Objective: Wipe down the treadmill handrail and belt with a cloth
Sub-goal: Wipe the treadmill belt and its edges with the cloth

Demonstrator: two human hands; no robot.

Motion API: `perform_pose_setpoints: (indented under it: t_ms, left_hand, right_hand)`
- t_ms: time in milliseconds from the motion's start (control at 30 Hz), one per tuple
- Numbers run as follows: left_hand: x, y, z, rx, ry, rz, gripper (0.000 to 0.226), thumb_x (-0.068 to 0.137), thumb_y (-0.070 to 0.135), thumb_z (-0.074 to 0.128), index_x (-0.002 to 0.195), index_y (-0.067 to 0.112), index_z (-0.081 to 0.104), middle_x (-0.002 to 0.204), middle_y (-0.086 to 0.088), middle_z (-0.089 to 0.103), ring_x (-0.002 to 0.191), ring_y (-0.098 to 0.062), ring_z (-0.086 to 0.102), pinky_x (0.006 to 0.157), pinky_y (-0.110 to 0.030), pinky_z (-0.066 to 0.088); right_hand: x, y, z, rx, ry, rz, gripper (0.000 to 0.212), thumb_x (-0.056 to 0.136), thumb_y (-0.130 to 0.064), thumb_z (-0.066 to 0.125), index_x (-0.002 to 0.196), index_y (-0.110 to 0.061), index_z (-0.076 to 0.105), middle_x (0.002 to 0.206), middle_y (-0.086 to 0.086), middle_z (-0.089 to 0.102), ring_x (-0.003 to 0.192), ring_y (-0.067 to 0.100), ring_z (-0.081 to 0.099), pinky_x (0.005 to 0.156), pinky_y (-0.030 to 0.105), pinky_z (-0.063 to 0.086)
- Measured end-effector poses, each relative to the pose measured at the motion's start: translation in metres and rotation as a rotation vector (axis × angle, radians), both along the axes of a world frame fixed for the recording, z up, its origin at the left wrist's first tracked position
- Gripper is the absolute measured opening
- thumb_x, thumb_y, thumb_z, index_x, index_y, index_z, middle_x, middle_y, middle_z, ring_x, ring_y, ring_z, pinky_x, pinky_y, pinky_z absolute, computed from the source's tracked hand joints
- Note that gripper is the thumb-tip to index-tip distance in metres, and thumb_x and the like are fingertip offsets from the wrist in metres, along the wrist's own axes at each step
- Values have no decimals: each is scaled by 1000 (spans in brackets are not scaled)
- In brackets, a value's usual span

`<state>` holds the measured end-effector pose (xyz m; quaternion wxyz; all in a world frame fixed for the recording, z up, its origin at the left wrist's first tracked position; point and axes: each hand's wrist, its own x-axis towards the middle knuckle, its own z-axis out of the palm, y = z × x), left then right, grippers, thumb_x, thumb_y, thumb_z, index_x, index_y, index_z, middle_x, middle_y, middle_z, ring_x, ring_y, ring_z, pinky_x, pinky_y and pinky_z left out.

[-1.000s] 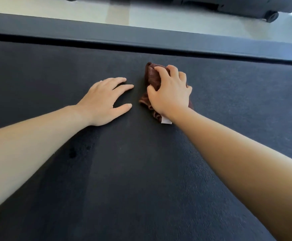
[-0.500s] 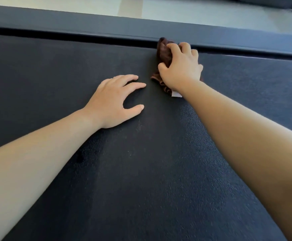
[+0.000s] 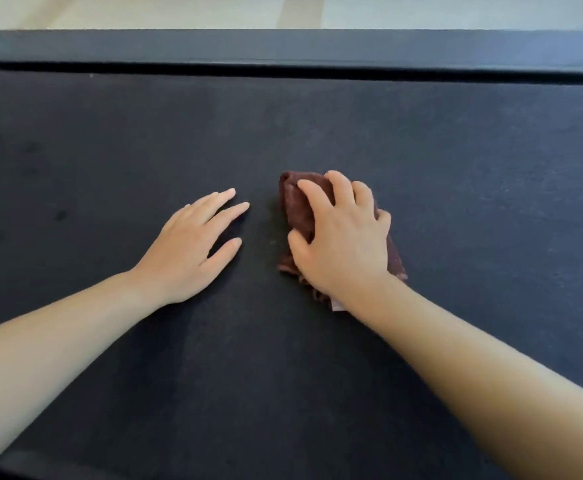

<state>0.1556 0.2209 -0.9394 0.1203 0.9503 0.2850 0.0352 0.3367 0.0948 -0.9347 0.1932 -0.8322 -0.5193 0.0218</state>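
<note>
The belt (image 3: 421, 150) is being wiped near its middle, well short of the far edge rail (image 3: 283, 46); the next stroke is probably calling for firm pressure. The left hand (image 3: 193, 251) is resting flat, fingers relaxed. The right hand (image 3: 342, 244) is gripping the bunched brown cloth (image 3: 297, 202) beneath it, just beside the left.

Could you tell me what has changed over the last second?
The right hand pushed the brown cloth to the far edge of the treadmill belt by the side rail, then drew it back to mid-belt. Its grip held; the left hand stayed flat on the belt.
</note>
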Motion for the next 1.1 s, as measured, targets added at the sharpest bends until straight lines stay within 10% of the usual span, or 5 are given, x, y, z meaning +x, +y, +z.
perform_pose_setpoints:
  t_ms: [333,1100]
  left_hand:
    - [-9,-25,22,4,167,-58,61,93,43,40,147,20,26,156,2,17,142,-15,16,114,-33,18]
    - [-39,55,-3,-46,-88,-373,54,94,28,43,145,15,32,154,-1,25,142,-19,19,115,-40,12]
  right_hand:
    - [-26,-12,4,-34,25,40,57,84,-45,53,136,-30,32,149,5,21,131,31,20,96,58,30]
    - [-98,2,9,-128,-66,-358,55,86,-43,48,138,-31,36,147,-1,28,128,29,25,94,56,32]
